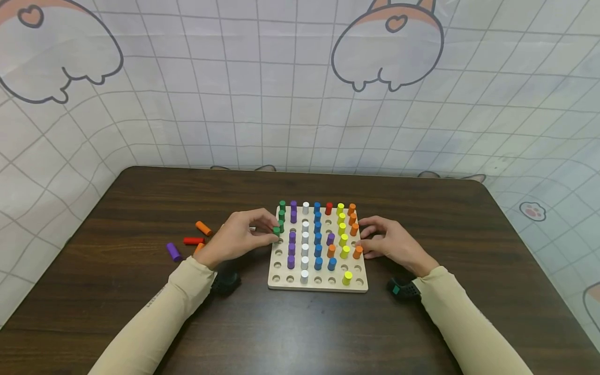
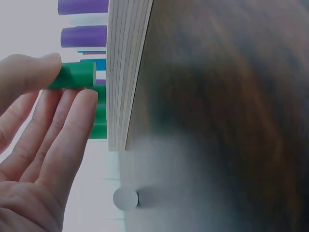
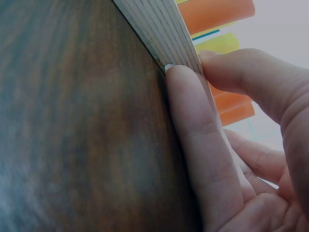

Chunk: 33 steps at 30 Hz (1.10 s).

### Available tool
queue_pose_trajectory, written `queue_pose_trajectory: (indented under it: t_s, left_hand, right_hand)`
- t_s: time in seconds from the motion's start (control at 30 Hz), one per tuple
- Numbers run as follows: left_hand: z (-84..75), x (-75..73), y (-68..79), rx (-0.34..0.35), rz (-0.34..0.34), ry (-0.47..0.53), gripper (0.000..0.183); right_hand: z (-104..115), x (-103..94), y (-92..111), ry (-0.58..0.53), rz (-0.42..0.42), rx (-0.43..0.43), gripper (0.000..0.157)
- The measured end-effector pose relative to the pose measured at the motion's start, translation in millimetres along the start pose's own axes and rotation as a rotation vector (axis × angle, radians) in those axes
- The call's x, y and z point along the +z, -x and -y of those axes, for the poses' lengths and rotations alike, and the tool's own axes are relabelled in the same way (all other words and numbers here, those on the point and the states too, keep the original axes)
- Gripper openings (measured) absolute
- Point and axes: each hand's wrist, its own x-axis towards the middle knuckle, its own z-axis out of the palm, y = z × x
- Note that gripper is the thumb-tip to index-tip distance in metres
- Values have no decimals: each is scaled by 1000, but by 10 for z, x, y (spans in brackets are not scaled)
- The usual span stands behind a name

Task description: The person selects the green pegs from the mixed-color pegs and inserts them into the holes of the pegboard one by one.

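Note:
A light wooden pegboard [image 1: 300,287] lies on the dark table, with columns of coloured pegs standing in its holes. My left hand [image 1: 241,234] pinches a green peg [image 2: 75,75] between thumb and fingertips over the board's left column. A small gap shows between that peg's end and the board. Farther back in the same column stand several green pegs [image 1: 282,204]. At the board's right edge is my right hand [image 1: 394,244]; its thumb lies at the top edge and its index finger along the layered side [image 3: 159,36], close to an orange peg [image 1: 358,252].
Left of the board, loose on the table [image 1: 300,333], lie a purple peg [image 1: 174,252], a red peg [image 1: 193,240] and an orange peg [image 1: 203,227]. Another orange peg [image 1: 199,248] is partly behind my left hand. A grid-patterned cloth [image 1: 276,104] hangs behind the table.

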Motion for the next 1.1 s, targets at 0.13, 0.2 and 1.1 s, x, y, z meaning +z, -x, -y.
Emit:
queue_pose_trajectory:
  t_s: [0.13,0.2,1.1]
  left_hand:
    - [3,24,-6,0,-8,22,19]
    - [1,33,-9,-1,-6,32,19]
    - [-37,59,-21,-46,40,4,22]
  right_hand:
    - [4,-4,-1,-5,4,-6,67]
    - [10,-6,-1,-2,2,-1,67]
    - [17,-16,1,2,6,5,66]
